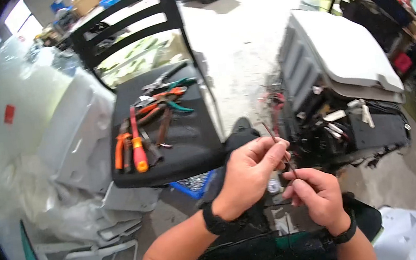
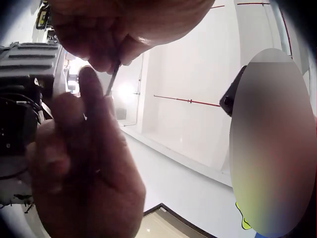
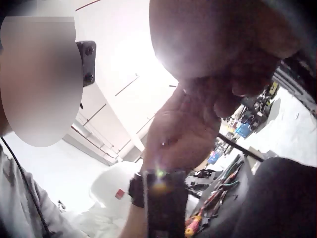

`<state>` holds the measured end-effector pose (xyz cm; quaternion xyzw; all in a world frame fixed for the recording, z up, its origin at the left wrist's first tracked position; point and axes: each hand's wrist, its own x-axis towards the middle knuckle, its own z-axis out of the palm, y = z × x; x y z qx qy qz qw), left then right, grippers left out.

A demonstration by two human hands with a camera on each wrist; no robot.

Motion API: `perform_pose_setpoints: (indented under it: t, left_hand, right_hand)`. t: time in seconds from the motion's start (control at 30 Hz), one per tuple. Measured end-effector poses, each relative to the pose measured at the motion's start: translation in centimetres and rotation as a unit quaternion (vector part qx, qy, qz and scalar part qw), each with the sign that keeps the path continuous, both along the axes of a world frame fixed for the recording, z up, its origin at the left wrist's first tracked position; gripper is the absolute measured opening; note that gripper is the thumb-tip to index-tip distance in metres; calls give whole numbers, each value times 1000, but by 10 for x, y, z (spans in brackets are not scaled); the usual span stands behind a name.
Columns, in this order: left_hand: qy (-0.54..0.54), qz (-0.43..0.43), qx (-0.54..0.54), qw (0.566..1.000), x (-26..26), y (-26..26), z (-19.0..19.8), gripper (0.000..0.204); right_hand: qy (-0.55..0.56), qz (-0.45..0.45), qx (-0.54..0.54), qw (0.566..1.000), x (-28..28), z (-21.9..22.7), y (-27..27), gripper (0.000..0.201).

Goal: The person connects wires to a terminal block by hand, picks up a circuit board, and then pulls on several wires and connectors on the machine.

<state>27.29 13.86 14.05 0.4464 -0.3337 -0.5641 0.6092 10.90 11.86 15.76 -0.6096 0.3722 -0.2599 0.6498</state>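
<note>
A thin dark rod [image 1: 270,132] is held between both hands in the head view. The left hand [image 1: 249,173] pinches its upper part between thumb and fingers, the tip sticking out above. Below and to the right, the right hand [image 1: 317,195] pinches the lower end with thumb and forefinger. In the left wrist view a short stretch of the rod [image 2: 113,78] shows between the left hand [image 2: 124,25] and the right hand [image 2: 89,168]. The right wrist view shows both hands close together, the rod there not clearly visible.
Left of the hands stands a black chair [image 1: 179,152] bearing pliers and a red-yellow screwdriver [image 1: 139,152]. On the right is a grey-white case [image 1: 346,43] with dark parts and cables before it. Plastic-wrapped white pieces [image 1: 69,132] lie at far left; a blue tray [image 1: 194,186] sits below the chair.
</note>
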Motion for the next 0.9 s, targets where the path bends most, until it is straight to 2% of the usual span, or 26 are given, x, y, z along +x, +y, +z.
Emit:
perform_pose_setpoints:
  t: [0.07, 0.13, 0.2, 0.27, 0.37, 0.4, 0.47, 0.53, 0.6, 0.7, 0.9]
  left_hand:
    - [50, 12, 10, 999, 14, 11, -13, 21]
    - [43, 36, 33, 998, 27, 22, -23, 21]
    - [38, 55, 50, 996, 38, 31, -33, 22]
    - [37, 69, 62, 995, 48, 37, -45, 23]
    - [99, 170, 66, 978, 62, 45, -63, 27]
    - [101, 172, 65, 978, 68, 49, -69, 27]
    - [200, 274, 89, 937, 80, 56, -83, 26]
    - [224, 302, 90, 922, 91, 63, -98, 23]
    - [271, 364, 89, 886, 101, 70, -109, 21]
    - [283, 408, 92, 863, 113, 75, -112, 18]
    - [292, 485, 62, 822, 131, 86, -124, 17]
  right_hand:
    - [-2, 26, 3, 1000, 17, -9, 1, 21]
    - [24, 84, -16, 996, 31, -18, 1, 21]
    - [66, 96, 3, 993, 48, -16, 0, 19]
    - [124, 130, -55, 982, 64, -21, -2, 18]
    - [135, 130, -26, 982, 87, -30, -11, 21]
    - [144, 131, -2, 981, 95, -31, -15, 22]
    - [161, 129, 3, 978, 113, -28, -23, 25]
    - [149, 122, 0, 981, 130, -35, -30, 26]
    - [164, 136, -9, 977, 150, -41, -36, 27]
    - [236, 176, -65, 954, 177, -55, -41, 30]
    - [284, 201, -120, 930, 216, -90, -50, 31]
